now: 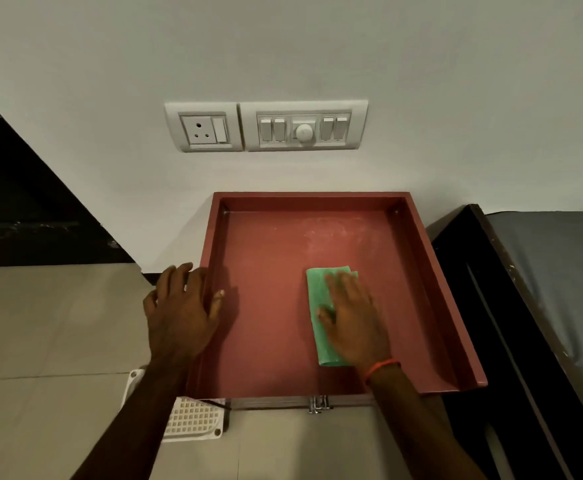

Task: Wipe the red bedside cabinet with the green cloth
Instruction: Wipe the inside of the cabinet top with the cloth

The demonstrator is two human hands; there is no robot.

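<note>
right hand (354,323) flat, fingers spread, pressing the green cloth (317,327) onto the red cabinet (266,341) top mid-wipe, left hand (182,310) open bracing the rim, dusty back patch looks next.

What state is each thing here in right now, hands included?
green cloth: folded, flat on the cabinet top, under the right hand
right hand: open, palm pressing the cloth
left hand: open, resting on the cabinet's left rim
red bedside cabinet: top bare, pale dusty smear near the back
</note>
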